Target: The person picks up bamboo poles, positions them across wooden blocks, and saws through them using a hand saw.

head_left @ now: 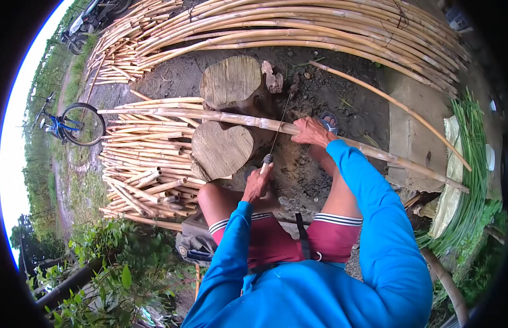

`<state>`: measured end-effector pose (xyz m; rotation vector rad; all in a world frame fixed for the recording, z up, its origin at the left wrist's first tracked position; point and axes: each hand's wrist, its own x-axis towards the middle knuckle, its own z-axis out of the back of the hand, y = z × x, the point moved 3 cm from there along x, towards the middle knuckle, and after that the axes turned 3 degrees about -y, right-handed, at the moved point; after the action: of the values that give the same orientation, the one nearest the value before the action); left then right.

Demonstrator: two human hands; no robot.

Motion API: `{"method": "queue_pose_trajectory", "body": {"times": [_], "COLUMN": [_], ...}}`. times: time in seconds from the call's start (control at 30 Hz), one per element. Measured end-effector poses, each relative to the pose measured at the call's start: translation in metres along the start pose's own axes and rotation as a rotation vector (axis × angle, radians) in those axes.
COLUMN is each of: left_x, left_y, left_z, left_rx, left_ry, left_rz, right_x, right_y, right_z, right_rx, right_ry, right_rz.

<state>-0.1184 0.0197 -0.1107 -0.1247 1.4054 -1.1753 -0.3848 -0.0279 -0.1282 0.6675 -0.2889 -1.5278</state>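
My left hand (257, 183) is closed round the pale handle of a machete (274, 138), its long thin blade seen nearly edge-on. The blade slants up and away, crossing a long bamboo pole (215, 115); whether it presses into the pole I cannot tell. My right hand (313, 132) grips that pole just right of the blade. The pole runs from the left, past the upper stump (232, 82) and the heart-shaped stump (222, 150), to the right under my forearm.
Cut bamboo pieces (150, 188) lie stacked left of the stumps. Long bamboo poles (297, 30) are bundled at the back. Another pole (396, 106) slants down at right, near green stalks (467, 158) and a concrete slab (412, 128). A blue bicycle (73, 124) stands far left.
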Motion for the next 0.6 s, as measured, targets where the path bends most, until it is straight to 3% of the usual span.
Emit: {"method": "queue_pose_trajectory", "body": {"times": [0.07, 0.2, 0.43, 0.6], "left_x": [-0.004, -0.016, -0.014, -0.026], "left_y": [0.005, 0.005, -0.007, -0.015], "left_z": [-0.015, -0.035, -0.026, -0.023], "left_rx": [0.033, -0.108, -0.025, -0.086], "left_ry": [0.024, 0.041, -0.018, 0.031], "left_rz": [-0.128, 0.046, -0.111, -0.048], "right_x": [-0.021, -0.024, -0.012, -0.016], "right_y": [0.002, 0.006, 0.018, 0.028], "right_z": [0.015, 0.016, 0.036, 0.044], "right_rx": [-0.009, -0.053, -0.03, -0.002], "right_ry": [-0.04, -0.055, 0.076, 0.18], "right_rz": [-0.008, -0.097, -0.183, -0.219]}}
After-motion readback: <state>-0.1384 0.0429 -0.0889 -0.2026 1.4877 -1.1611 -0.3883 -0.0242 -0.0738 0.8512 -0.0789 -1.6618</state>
